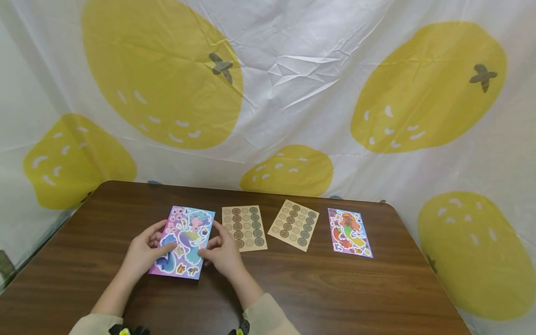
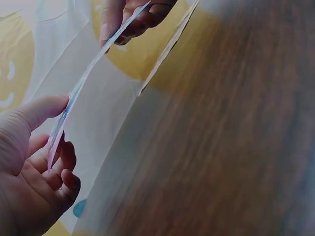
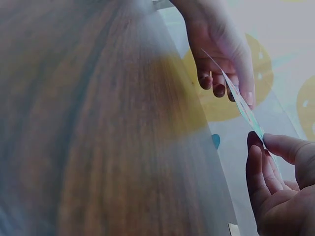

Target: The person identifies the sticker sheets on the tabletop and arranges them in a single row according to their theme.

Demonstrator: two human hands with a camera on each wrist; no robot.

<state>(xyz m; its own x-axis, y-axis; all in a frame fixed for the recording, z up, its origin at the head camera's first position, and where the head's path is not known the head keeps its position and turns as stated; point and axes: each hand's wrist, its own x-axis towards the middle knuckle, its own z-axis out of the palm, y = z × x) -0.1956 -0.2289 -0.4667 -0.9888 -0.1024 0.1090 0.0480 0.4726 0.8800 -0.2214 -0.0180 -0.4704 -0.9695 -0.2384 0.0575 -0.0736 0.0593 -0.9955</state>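
Beige fabric sleeves [image 1: 270, 317] are seen below the pink-blue rectangular paper mermaid sheet [image 1: 193, 231], pinched by left hand [image 1: 144, 250] and right hand [image 1: 227, 253] but probably easily creased if squeezed unevenly.

Possibly home corner: brown table [image 1: 335, 293], fruit-print curtain [image 1: 293, 107] behind.
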